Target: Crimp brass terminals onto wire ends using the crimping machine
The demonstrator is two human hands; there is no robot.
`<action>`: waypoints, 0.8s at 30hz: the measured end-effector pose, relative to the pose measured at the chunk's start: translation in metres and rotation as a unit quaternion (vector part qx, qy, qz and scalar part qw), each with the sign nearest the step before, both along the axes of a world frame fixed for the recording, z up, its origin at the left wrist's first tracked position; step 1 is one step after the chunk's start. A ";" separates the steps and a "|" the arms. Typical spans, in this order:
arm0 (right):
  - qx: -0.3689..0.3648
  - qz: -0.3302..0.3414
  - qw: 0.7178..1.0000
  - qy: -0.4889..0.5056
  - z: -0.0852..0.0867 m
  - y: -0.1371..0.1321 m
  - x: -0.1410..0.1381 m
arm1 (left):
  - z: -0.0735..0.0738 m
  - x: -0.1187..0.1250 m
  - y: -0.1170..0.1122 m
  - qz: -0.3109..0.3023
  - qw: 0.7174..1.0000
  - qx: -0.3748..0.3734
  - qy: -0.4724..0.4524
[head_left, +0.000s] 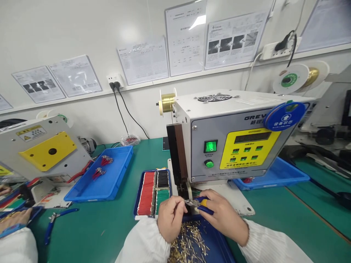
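By the crimper [227, 153], the right hand [223, 217] clamps blue pliers [201, 206], left fingers [178, 208] pinching something hidden, perhaps a pin

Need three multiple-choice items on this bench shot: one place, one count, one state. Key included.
1. Where do the loose brass terminals lie?
A) On the bare bench
B) In a dark blue tray
C) On a wall shelf

2. How many red wire bundles lie in the bright blue tray?
A) One
B) Three
C) Two

3. What state is the rocker switch on the crimping machine in?
A) Lit green
B) Unlit
C) Lit red

1: B, heaped in the tray below the left hand and right hand.
2: C, two separate bundles show.
3: A, it glows green.
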State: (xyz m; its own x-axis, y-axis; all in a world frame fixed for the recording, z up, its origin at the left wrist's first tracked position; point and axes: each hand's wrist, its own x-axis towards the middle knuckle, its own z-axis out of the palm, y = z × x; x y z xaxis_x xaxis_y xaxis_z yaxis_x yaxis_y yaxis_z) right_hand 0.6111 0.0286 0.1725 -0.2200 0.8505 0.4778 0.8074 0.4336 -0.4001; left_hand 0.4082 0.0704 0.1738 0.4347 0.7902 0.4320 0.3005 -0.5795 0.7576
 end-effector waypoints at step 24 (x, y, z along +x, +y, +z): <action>-0.031 0.016 0.998 0.044 0.000 -0.002 -0.004 | -0.001 -0.001 0.000 -0.003 1.000 -0.007 -0.004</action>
